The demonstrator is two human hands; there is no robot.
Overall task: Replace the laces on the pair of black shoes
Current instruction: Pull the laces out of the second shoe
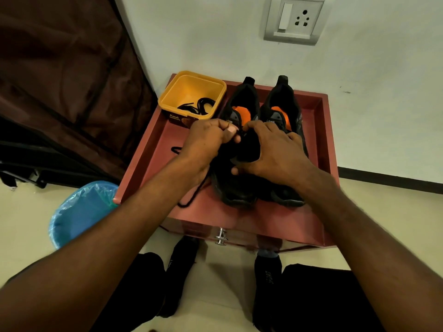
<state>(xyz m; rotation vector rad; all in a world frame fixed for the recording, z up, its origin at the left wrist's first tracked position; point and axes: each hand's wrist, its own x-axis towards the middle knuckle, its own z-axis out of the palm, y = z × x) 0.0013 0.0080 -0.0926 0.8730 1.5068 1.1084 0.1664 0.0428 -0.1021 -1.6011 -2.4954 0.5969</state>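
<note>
Our left hand (208, 137) pinching a black lace (191, 200) at the left shoe (236, 188), our right hand (271, 152) gripping that shoe's tongue, right shoe (291, 111) beside, spare laces (199, 106) in yellow tub (167, 101), red tray (321, 140)

Reddish-brown tray-top stand (318, 130) with a chrome drawer knob (221, 236) on its front. Blue-lined bin (79, 212) on the floor to its left. Dark brown fabric wardrobe (62, 80) far left. White switch-and-socket plate (296, 19) on the wall above. Dark skirting strip (388, 177) along the wall base, right.
</note>
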